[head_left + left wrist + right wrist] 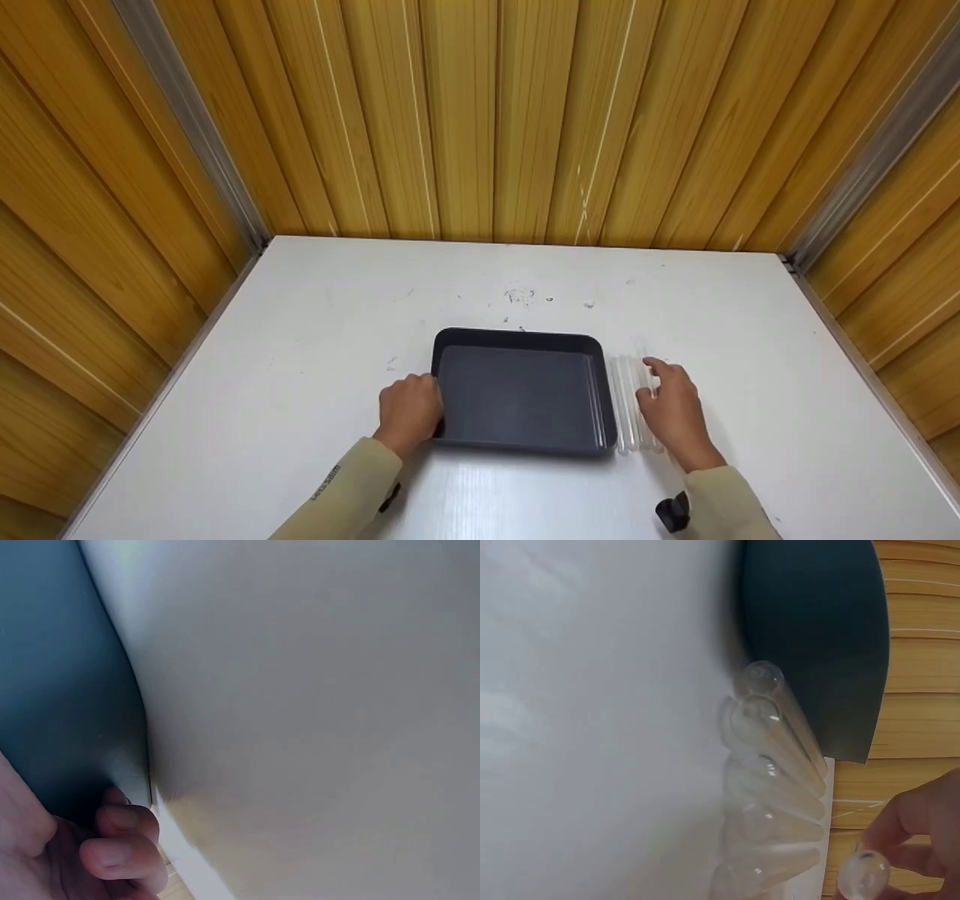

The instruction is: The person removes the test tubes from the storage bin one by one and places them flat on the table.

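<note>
A dark grey rectangular tray [517, 397] lies on the white table. My left hand [410, 411] grips its left wall, with fingers [124, 851] curled at the rim in the left wrist view. Along the tray's right inner side, thin pale lines look like a transparent tube [597, 405] lying lengthwise. Just outside the right wall, several transparent round-ended tubes [625, 412] lie side by side. Over them is my right hand [673, 409], thumb and fingers pinching a transparent tube [864, 875] whose rounded end faces the right wrist camera.
The white table [315, 352] bears dark scuff marks [520, 294] behind the tray. Wood-patterned panels [495, 120] rise at the back and both sides, with grey metal posts in the corners. A small black object [673, 512] sits by the right cuff.
</note>
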Tool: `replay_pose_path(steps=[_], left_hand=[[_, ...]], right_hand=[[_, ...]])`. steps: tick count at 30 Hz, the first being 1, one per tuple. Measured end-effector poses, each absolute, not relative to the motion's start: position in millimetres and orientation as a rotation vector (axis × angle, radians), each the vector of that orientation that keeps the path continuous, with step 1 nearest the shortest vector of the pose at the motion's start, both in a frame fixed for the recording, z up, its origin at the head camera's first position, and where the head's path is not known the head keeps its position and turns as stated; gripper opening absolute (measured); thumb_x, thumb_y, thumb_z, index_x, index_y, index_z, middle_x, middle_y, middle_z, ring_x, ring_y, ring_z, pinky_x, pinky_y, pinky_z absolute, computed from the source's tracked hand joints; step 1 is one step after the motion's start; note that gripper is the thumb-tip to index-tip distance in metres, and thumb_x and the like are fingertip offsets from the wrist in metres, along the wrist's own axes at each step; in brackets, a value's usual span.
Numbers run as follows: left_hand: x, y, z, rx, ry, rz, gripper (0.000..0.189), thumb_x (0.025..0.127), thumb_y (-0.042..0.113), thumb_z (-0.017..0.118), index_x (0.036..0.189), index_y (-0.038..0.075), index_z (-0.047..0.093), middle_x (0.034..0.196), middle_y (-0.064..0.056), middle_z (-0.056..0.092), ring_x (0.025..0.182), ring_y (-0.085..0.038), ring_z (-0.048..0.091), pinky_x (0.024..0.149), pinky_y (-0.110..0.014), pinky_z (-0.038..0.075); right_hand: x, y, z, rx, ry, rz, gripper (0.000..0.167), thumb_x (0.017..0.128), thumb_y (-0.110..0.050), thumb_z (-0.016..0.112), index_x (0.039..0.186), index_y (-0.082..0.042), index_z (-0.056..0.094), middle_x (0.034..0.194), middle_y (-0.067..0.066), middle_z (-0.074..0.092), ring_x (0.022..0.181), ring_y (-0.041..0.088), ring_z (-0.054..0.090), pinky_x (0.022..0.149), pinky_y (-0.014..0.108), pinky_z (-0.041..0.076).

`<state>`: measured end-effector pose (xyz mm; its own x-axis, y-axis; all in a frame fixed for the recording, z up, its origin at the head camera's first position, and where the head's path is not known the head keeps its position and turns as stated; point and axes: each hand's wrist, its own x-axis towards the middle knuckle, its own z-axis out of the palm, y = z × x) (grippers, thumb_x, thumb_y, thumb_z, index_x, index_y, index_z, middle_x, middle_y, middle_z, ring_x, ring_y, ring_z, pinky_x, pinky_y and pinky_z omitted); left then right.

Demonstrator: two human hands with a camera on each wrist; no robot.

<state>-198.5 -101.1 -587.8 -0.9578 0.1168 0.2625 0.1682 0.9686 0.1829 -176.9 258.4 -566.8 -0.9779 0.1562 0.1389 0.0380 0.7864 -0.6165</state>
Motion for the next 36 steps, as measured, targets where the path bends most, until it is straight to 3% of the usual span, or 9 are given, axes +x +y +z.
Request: replay_pose_path(steps=[36], left_hand=[[-198, -100, -588, -0.227, -2.824, -0.277, 0.030, 0.088, 0.010, 0.055, 0.057, 0.009, 0.056, 0.057, -0.011, 0.061, 0.048, -0.027, 0.058, 0.040, -0.039, 0.039]], right_hand=[[-178, 273, -582, -0.219, -2.868, 0.955, 0.049, 0.087, 0.002, 0.051, 0.135, 0.008, 0.045, 0.119, 0.032, 0.053, 0.107, 0.043, 0.056, 0.090, 0.053, 0.045]])
